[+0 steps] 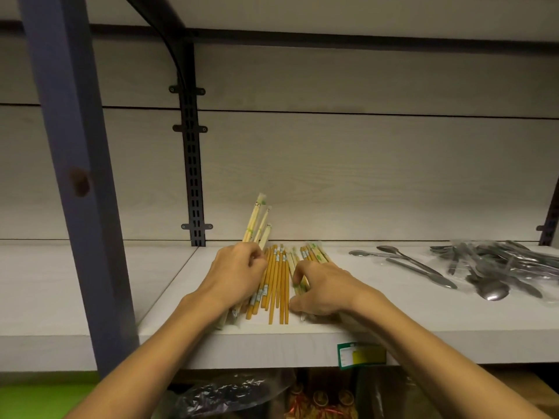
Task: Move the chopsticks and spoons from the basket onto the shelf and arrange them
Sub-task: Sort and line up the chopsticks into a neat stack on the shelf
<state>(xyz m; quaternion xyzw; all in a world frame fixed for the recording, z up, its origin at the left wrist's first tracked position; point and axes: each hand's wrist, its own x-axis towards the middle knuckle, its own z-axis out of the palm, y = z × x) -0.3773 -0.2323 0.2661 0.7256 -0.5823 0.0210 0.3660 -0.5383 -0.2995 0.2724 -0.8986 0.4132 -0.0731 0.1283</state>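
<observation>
Several wrapped chopstick pairs (pixel 276 282) lie side by side on the white shelf (pixel 393 316), pointing toward the back wall. My left hand (pixel 239 275) grips a few pale wrapped chopsticks (pixel 257 222) whose far ends tilt up off the shelf. My right hand (pixel 320 287) pinches the chopsticks at the right side of the row, fingers curled onto them. A pile of metal spoons (pixel 490 267) in clear wrap lies on the shelf to the right, with two loose spoons (pixel 408 261) beside it. The basket is not in view.
A blue upright post (pixel 72 164) stands at the left front of the shelf. A black slotted bracket (pixel 192 164) runs up the back wall. A green price label (pixel 360 355) sits on the shelf's front edge. Bagged goods (pixel 223 394) fill the level below.
</observation>
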